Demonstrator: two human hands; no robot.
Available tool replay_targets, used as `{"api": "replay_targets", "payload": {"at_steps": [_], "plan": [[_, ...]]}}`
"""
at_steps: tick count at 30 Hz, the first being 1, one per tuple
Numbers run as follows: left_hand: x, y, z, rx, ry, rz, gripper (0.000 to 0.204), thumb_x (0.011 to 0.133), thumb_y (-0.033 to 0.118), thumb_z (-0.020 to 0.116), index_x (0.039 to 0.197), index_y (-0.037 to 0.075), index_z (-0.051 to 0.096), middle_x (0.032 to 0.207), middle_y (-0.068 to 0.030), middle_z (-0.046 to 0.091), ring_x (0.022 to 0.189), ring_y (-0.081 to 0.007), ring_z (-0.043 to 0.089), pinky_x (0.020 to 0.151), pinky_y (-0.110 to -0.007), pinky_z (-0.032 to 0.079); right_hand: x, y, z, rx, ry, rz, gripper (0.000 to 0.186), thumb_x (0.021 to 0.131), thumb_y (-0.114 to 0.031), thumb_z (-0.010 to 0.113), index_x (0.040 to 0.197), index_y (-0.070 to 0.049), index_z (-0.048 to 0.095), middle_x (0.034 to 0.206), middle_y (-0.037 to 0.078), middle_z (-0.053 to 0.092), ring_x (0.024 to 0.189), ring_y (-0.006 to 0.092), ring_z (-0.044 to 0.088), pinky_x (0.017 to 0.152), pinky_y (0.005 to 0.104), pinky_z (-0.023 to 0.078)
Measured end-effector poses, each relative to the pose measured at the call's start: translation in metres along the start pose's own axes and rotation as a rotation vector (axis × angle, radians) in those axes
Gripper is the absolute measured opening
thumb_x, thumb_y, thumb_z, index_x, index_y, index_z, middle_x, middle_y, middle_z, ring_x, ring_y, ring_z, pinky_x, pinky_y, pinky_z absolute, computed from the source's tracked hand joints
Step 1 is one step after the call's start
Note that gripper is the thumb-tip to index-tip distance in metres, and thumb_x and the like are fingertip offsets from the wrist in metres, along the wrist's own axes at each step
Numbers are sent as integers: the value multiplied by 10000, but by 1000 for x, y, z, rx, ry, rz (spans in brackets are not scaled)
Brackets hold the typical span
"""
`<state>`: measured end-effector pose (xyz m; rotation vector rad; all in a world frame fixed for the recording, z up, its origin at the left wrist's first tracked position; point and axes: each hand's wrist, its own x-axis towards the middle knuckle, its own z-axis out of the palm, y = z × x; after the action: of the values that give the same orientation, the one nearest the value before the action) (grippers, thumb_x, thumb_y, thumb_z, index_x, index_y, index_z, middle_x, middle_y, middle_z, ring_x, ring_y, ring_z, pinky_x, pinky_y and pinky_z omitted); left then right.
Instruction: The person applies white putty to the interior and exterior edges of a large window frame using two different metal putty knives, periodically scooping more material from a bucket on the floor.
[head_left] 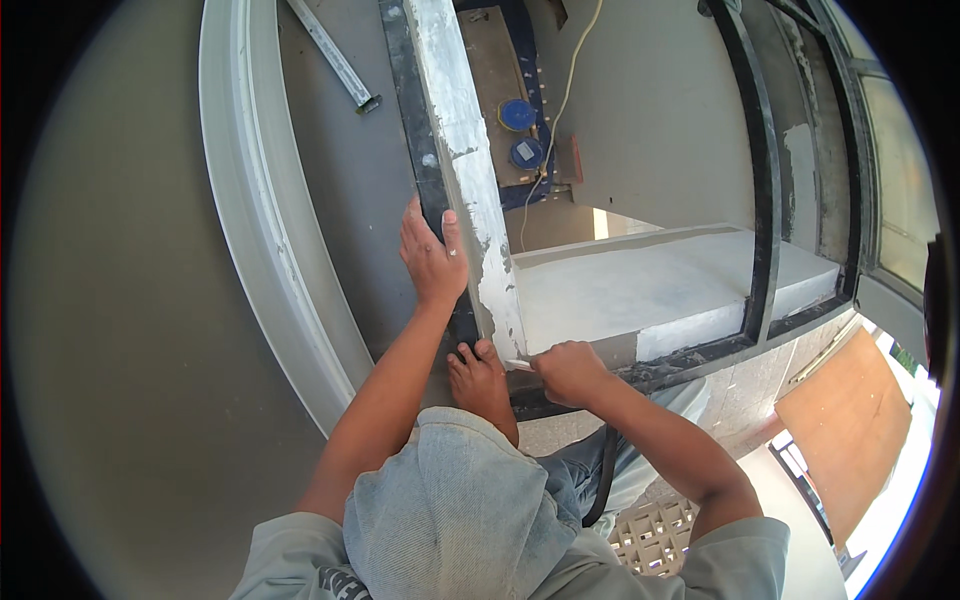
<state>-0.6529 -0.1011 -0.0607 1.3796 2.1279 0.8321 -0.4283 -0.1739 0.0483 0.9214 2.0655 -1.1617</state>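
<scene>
My left hand (pixel 435 255) rests open, its fingers apart, on a dark metal bar (pixel 430 160) alongside a white-coated narrow ledge (pixel 470 165). Patchy, flaking edges run along that ledge. At the ledge's near end, my right hand (pixel 570 374) is closed around a small tool (pixel 518 365). Only its pale, narrow end shows, touching or very near the ledge's corner; the fist hides the rest, so its kind is unclear. Between the two hands, my bare foot (pixel 482 380) is planted by the bar.
A white-topped slab (pixel 630 285) spans to the right, bordered by a black metal frame (pixel 765 180). Two blue-lidded tubs (pixel 517 115) stand below on a brown board. A pale cable (pixel 568 90) hangs nearby. A metal strip (pixel 335 55) lies at upper left; a wooden panel (pixel 850 425) leans at right.
</scene>
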Motion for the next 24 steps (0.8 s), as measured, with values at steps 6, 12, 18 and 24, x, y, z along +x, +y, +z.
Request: {"api": "replay_targets", "payload": {"at_steps": [6,12,18,24], "plan": [[2,0,1,4,5,7,680,1076,507,432,1521,1,346,1486,-259,456,1385,-442,430,1142,-573,295,22,-9,21,88,290,35,104,787,-114,706,865,-50,732,850,193,747,828,367,743,738,488,604],[0,0,-1,11,1,-2,660,1081,489,427,1524,6,348,1487,-251,460,1381,-441,434,1140,-569,300,52,-12,-26,105,415,185,98,803,-88,680,860,-25,728,836,211,737,814,386,737,731,489,603],[1,-2,-4,-16,-3,-9,676,1082,512,404,1532,11,346,1495,-244,459,1394,-431,430,1153,-563,287,82,-8,-95,110,510,252,142,796,-60,686,912,-3,745,863,239,731,854,427,735,759,502,602],[1,5,-1,30,15,-10,660,1095,502,396,1503,-17,382,1460,-261,484,1362,-440,455,1132,-557,321,100,26,-135,270,746,236,221,804,-71,692,1006,-7,756,908,277,715,838,448,711,800,528,571]]}}
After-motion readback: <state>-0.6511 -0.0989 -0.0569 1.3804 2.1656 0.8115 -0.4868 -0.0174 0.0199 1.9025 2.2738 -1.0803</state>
